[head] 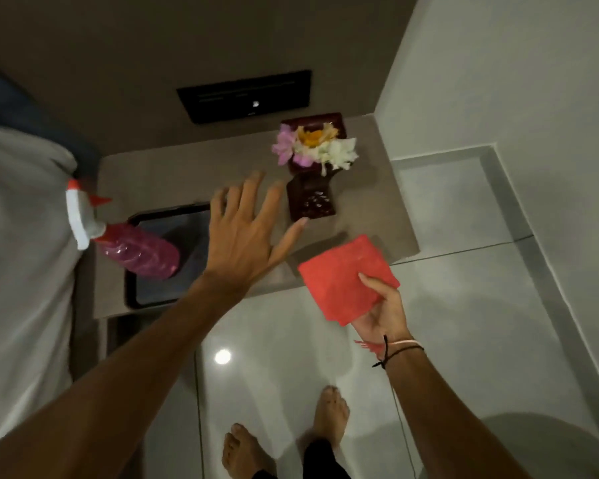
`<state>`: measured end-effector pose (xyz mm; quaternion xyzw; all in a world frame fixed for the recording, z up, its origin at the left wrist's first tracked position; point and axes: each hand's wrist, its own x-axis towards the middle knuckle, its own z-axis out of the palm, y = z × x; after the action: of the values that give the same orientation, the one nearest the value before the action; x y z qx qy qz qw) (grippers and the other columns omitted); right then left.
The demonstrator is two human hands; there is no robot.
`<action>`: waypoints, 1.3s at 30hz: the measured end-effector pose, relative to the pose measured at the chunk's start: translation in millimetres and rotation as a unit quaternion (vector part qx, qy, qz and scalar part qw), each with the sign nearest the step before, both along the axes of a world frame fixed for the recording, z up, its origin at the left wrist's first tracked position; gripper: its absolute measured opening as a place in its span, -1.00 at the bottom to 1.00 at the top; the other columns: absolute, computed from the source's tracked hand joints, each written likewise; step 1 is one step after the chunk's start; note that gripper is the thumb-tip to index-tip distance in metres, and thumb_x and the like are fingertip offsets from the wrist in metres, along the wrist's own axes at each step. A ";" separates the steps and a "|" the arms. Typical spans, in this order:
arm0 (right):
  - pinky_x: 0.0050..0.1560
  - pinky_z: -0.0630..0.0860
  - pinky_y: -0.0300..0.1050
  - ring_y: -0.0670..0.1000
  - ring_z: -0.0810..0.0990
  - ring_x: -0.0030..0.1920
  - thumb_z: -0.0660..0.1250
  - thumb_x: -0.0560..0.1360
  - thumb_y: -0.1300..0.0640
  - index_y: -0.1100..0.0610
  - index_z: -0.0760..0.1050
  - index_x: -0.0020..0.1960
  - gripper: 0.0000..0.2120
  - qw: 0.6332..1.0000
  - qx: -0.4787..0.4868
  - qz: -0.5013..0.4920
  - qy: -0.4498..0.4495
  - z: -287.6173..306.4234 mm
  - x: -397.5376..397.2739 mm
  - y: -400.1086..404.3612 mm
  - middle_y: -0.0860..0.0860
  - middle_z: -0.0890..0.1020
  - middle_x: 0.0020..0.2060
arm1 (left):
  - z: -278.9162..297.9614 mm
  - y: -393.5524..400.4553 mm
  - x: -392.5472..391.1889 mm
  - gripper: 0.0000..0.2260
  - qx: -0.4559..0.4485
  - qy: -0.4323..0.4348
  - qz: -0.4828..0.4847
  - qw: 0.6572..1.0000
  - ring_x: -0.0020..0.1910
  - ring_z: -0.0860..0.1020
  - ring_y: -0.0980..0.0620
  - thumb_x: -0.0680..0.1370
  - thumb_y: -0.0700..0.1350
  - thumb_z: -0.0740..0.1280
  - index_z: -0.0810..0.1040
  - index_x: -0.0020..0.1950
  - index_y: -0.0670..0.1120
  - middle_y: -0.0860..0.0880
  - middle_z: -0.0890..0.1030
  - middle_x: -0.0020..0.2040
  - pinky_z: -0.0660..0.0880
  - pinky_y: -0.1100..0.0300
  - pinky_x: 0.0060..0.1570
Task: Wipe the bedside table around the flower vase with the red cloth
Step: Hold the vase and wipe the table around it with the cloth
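Bare feet point(329, 414) on the glossy grey floor tiles point(464, 340), closest to my head camera. Left hand point(246, 233) is spread wide, fingers splayed over the grey bedside table point(173, 178), thumb tip just beside the dark brown flower vase point(311, 198), which carries pink, white and orange blooms point(313, 146). Right hand point(381, 312) pinches the folded red cloth point(346, 278), which overhangs the table's front edge. On the left, a dark rectangular tray point(142, 299) carries a pink spray bottle point(135, 250) lying tilted. Bare tabletop shows between tray and vase.
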<state>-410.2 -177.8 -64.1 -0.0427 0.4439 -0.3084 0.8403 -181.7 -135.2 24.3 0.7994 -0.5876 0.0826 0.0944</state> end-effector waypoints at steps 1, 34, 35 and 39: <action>0.03 0.68 0.11 0.15 0.73 0.08 0.40 0.42 0.25 0.13 0.71 0.07 -0.75 1.000 0.009 -0.006 -0.011 1.1 -2.5 -4.9 0.14 0.73 0.12 | 8.0 -18.9 -3.0 -0.38 -0.002 -0.003 -0.017 1.000 0.36 0.52 -0.25 0.60 0.30 0.14 0.45 0.49 -0.08 -0.25 0.49 0.45 0.43 -0.15 0.36; 0.58 0.16 0.09 0.15 0.17 0.59 0.17 0.50 0.27 0.09 0.16 0.59 -0.34 0.666 -0.521 -0.004 0.533 15.2 167.2 -76.4 0.17 0.22 0.58 | 16.9 -195.3 76.0 -0.38 0.207 0.102 -0.166 0.959 0.66 0.07 -0.22 0.68 0.14 0.14 0.03 0.67 -0.02 -0.22 0.12 0.66 0.07 -0.16 0.63; 0.58 0.12 0.18 0.20 0.10 0.60 0.21 0.49 0.20 0.05 0.11 0.60 -0.31 0.606 -0.549 0.088 0.569 5.2 170.5 -79.0 0.19 0.16 0.60 | 15.9 -194.4 76.2 -0.38 0.203 0.100 -0.167 0.960 0.66 0.08 -0.23 0.68 0.14 0.15 0.04 0.67 -0.03 -0.22 0.13 0.66 0.08 -0.17 0.62; 0.54 0.18 0.31 0.25 0.06 0.61 -0.06 0.68 0.03 0.03 0.08 0.61 -0.50 0.418 -0.610 0.275 0.614 -33.4 158.5 -74.3 0.26 0.12 0.60 | 16.0 -196.5 77.7 -0.39 0.199 0.091 -0.171 0.961 0.65 0.11 -0.24 0.68 0.13 0.15 0.06 0.67 -0.05 -0.24 0.15 0.65 0.13 -0.22 0.60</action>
<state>-251.7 -252.1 -97.5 -0.8421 0.5015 -0.1424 0.1377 -104.0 -331.8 40.3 0.6937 -0.7091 -0.1262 -0.0011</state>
